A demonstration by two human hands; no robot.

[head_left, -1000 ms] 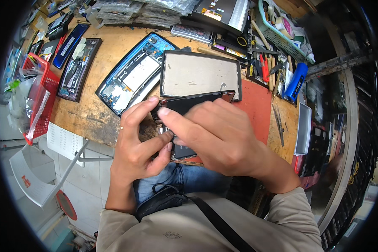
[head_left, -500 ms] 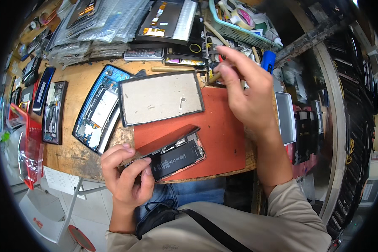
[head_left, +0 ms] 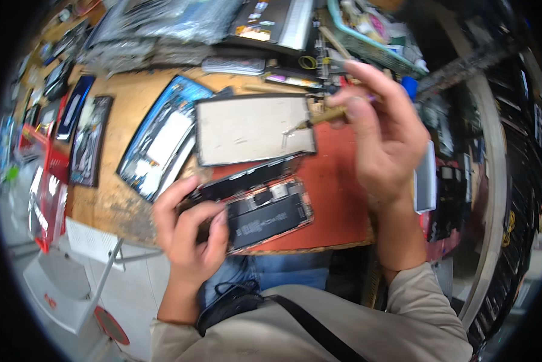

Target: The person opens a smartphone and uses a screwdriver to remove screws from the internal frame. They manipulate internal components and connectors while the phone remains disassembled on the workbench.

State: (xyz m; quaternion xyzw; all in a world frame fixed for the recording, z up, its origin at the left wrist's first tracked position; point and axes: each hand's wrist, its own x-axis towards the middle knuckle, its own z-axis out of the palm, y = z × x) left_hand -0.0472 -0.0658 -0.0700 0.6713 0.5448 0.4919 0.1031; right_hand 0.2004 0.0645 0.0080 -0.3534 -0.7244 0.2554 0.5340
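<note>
My left hand (head_left: 192,232) is closed on the left end of an opened phone (head_left: 268,223), holding it tilted above the bench's front edge. Its black battery and circuit parts are exposed, and the dark screen half (head_left: 247,179) is raised along the far side. Between the fingertips of my right hand (head_left: 391,145) is a slim screwdriver (head_left: 328,116) with a brass-coloured handle. Its tip points left, over a pale, dark-rimmed panel (head_left: 241,133) beside small metal bits (head_left: 285,140). Blur hides whether the tip touches them.
An orange-red mat (head_left: 343,181) lies under the work. Left of the panel is a larger opened device (head_left: 162,139), with more phones (head_left: 90,142) beyond. Bubble-wrapped stacks (head_left: 156,30) and a green basket (head_left: 379,45) line the back. A grey tray (head_left: 426,181) stands right.
The phone's screen half has swung wider open, baring more of the inside. The screwdriver in my right hand now shows plainly, its tip over the panel. The whole view has shifted.
</note>
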